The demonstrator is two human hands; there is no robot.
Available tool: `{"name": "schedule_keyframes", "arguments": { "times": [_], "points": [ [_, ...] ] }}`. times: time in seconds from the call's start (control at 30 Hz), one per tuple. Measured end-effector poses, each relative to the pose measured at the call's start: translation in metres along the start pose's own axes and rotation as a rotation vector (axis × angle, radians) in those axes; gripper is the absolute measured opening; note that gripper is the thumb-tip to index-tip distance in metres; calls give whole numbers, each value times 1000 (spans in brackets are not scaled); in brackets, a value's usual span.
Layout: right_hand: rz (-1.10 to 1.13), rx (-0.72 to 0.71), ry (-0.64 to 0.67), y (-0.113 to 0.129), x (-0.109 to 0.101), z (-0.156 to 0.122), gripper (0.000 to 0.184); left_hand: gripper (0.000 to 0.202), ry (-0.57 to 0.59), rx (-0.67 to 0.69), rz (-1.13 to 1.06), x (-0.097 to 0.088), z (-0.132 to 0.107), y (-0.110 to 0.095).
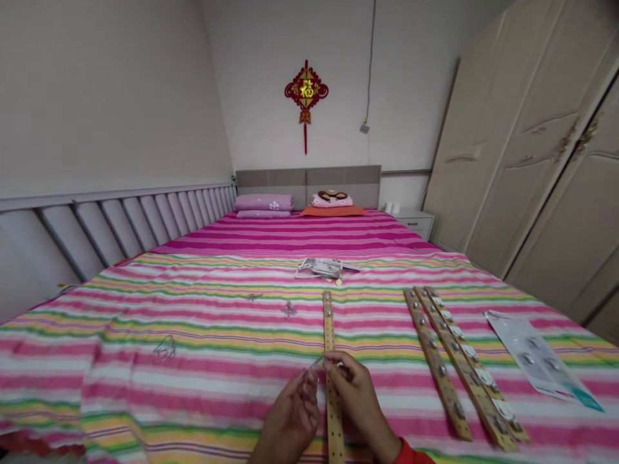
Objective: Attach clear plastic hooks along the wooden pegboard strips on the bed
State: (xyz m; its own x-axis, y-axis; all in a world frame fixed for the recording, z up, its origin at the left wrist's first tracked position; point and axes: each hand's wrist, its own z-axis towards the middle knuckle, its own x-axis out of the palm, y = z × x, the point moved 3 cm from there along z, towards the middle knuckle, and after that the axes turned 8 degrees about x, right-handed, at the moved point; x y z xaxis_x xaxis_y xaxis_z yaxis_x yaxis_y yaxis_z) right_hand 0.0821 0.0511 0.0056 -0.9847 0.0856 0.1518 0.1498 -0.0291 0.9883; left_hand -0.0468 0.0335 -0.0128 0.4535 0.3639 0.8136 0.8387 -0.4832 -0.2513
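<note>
My left hand is closed, palm turned up, its fingertips on a small clear, shiny piece that may be a plastic packet. The other end of this piece is pinched between the thumb and fingers of my right hand. Beneath and between my hands runs a long wooden strip with rows of holes. Two round metal fittings sit at its far end. Just beyond my hands, two small clear packets or metal bits lie on the striped sheet.
On the right are more wooden strips bearing metal fittings, and a flat clear package with round metal pieces. A bundle of packaged items lies farther up the bed. Crumpled clear plastic is at left. A railing and wardrobe flank the bed.
</note>
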Motion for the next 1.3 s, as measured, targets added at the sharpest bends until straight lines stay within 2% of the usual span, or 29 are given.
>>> {"name": "schedule_keyframes", "arguments": {
  "times": [0.17,0.27,0.33,0.43,0.5,0.57,0.63,0.87,1.1,1.17,1.3],
  "points": [
    [-118,-120,-22,2,-7,-7,28,21,-103,29,0,8,-8,5],
    [-128,-120,0,-2,-8,-10,29,25,-188,122,17,11,-10,9],
    [-69,-64,12,-8,-9,-12,30,22,-179,228,98,12,-9,10],
    [121,108,13,-23,-9,-14,32,7,-63,410,349,11,-7,12],
    [285,214,-7,-33,-8,-15,32,17,-23,557,562,8,-5,12],
    [422,270,-38,-38,-9,-16,30,28,-45,693,734,6,-3,11],
    [510,297,-56,-40,-8,-17,31,36,-79,754,819,4,0,10],
    [560,345,-60,-50,-2,-16,36,42,-8,759,900,9,11,16],
    [392,365,-13,-72,-7,-8,46,33,-46,780,919,13,23,4],
    [337,351,-32,-67,-15,-4,44,31,-38,775,926,17,28,-3],
    [274,219,-137,-46,-32,11,35,30,37,693,1014,31,43,-15]
  ]
}}
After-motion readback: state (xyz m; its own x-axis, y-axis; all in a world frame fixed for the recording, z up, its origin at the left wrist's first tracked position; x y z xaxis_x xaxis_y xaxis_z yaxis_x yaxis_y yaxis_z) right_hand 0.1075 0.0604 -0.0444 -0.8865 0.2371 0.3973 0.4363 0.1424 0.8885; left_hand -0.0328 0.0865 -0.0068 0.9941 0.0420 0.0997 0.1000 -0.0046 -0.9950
